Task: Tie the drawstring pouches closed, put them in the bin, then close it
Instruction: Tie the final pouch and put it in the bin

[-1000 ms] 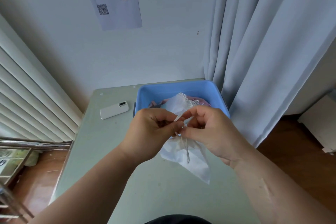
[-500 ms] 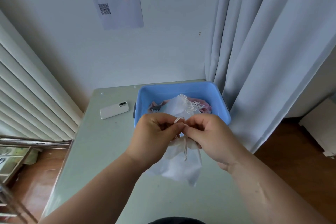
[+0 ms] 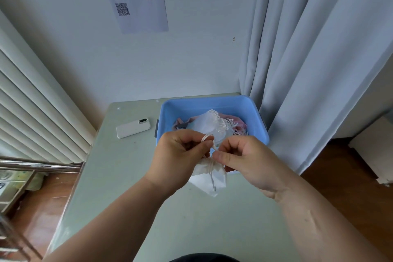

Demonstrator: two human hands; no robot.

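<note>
Left hand is pinching a loop of the drawstring between thumb and forefinger. Right hand is pinching the other strand, with its fingers curled in.

The white pouch is hanging just below both hands, at 6 o'clock of the blue bin and above the table.

Change over the last second: the pouch was hanging long and slack, but its neck is now cinched into a tight gather and the body is bunching up short under the knuckles. The fingertips were touching and are now pulling slightly apart, with cord spanning the gap.

Judgement: the mouth is being drawn shut and the knot is being formed, not yet set. I cannot tell whether a knot exists under the fingers.

Several tied pouches are already lying in the bin. No lid is showing in view. A phone is lying at 9 o'clock of the bin.

Remaining: finish the knot, drop the pouch toward 12 o'clock into the bin, then close it.
</note>
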